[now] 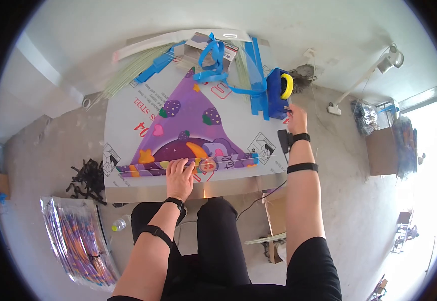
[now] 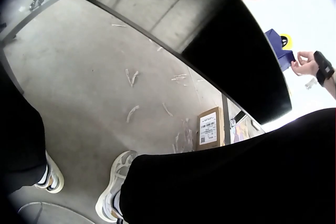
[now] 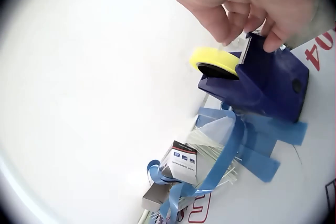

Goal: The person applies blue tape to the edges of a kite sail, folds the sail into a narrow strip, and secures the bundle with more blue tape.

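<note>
A purple triangular printed sheet (image 1: 182,113), kite-like with strawberries and stars, lies flat on the table. My left hand (image 1: 180,179) rests on its near edge with extended fingers, over a thin pale rod (image 1: 223,160) that runs along this edge. At the table's right side stands a blue tape dispenser (image 3: 273,79) with a yellow tape roll (image 3: 218,60). My right hand (image 3: 247,3) is at its serrated cutter, thumb and fingertips pinching the end of the tape. In the left wrist view, the sheet is out of sight below the table edge.
Blue strapping (image 1: 213,62), a small opened box (image 1: 198,42) and bundled thin rods (image 1: 133,70) lie at the back. A lamp (image 1: 390,57) stands right of the table. Black strips (image 1: 89,178) and a packet of printed sheets (image 1: 78,241) are at the left.
</note>
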{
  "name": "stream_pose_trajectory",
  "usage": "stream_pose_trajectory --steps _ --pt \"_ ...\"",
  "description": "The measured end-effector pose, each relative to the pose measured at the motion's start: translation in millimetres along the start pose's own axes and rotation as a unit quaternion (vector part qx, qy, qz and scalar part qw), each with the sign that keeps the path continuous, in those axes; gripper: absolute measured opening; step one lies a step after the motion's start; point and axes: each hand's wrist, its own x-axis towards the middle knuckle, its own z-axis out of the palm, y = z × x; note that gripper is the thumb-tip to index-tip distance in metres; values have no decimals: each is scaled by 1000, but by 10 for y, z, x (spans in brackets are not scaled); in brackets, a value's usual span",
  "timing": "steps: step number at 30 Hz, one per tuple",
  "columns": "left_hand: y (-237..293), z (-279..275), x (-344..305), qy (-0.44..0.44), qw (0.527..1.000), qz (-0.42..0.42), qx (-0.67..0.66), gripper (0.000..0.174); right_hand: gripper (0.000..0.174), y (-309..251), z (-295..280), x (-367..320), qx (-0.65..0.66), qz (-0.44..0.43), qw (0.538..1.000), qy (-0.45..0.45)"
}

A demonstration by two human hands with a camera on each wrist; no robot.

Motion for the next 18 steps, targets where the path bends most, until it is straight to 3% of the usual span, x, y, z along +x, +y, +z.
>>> stream_pose_trajectory --steps 1,2,3,4,5,9,10,11,12,13,14,16,18 --pt "4 -9 6 -2 1000 -3 -1 36 22 0 103 44 309 240 917 81" --pt "10 -14 11 -1 1000 -3 -1 36 22 29 88 1 309 239 917 81" --pt "12 -16 10 -1 1000 -2 1 36 25 51 56 -101 61 108 992 38" --pt "12 -17 8 -2 1000 -1 4 36 27 66 44 -157 -191 -32 981 -9" --pt "9 -17 6 -2 1000 -1 4 36 26 71 59 -145 -210 -17 977 -25" --pt "9 -23 3 -2 1000 2 -2 37 22 125 145 -118 -146 77 986 -16" --pt "10 -29 13 1 1000 4 0 37 18 135 194 -88 16 189 980 56" --pt "8 -27 29 1 1000 0 0 37 14 137 268 -50 177 293 931 125" --pt "9 -27 33 3 1000 2 -9 37 14 402 271 38 176 295 932 118" --pt "5 -33 13 2 1000 0 -16 37 9 859 229 142 -69 145 986 52" --pt "8 -42 4 -5 1000 -14 -12 37 5 1114 277 116 -302 -22 953 -24" --pt "12 -61 22 7 1000 -2 -24 35 7 490 144 -58 -164 14 986 -11" --pt "-9 -37 26 7 1000 -7 -23 35 8 549 236 -397 -141 68 988 -17"
